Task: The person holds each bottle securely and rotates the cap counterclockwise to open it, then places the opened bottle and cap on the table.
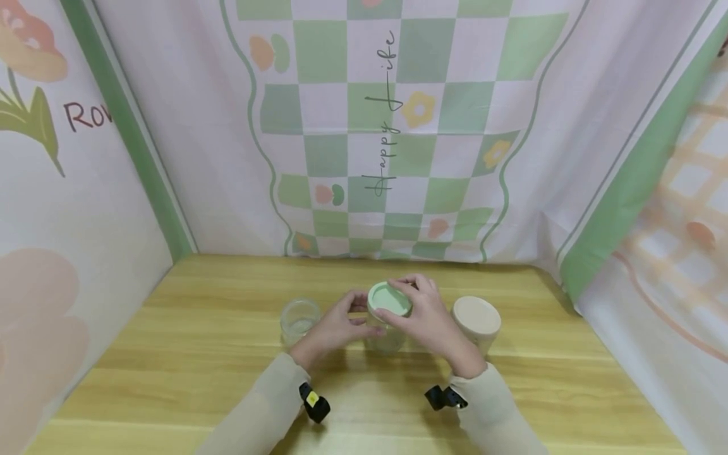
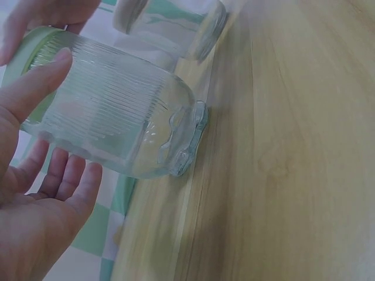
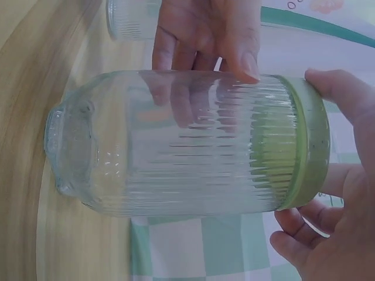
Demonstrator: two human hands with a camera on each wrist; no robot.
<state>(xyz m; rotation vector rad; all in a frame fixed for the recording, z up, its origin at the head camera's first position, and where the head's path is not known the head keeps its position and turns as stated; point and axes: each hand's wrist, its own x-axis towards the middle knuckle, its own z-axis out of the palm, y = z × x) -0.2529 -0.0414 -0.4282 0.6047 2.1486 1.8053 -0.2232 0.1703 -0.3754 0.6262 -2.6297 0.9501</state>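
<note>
A clear ribbed glass jar (image 1: 387, 342) with a light green lid (image 1: 390, 299) stands upright on the table between both hands. My left hand (image 1: 340, 323) holds its side, the thumb on the ribbed glass just below the lid in the left wrist view; its fingers reach round the far side and show through the glass in the right wrist view. With thumb and fingers on opposite edges, my right hand (image 1: 428, 318) grips the lid (image 3: 315, 140) from above. The lid sits on the jar's mouth. The jar (image 3: 176, 152) looks empty, and its thick base has a bumpy outline.
An open glass jar (image 1: 300, 315) stands left of the left forearm. Beside the right hand is another jar with a cream lid (image 1: 476, 314). The wooden table (image 1: 364, 404) meets a checkered curtain (image 1: 375, 126) at its back edge, with fabric on both sides.
</note>
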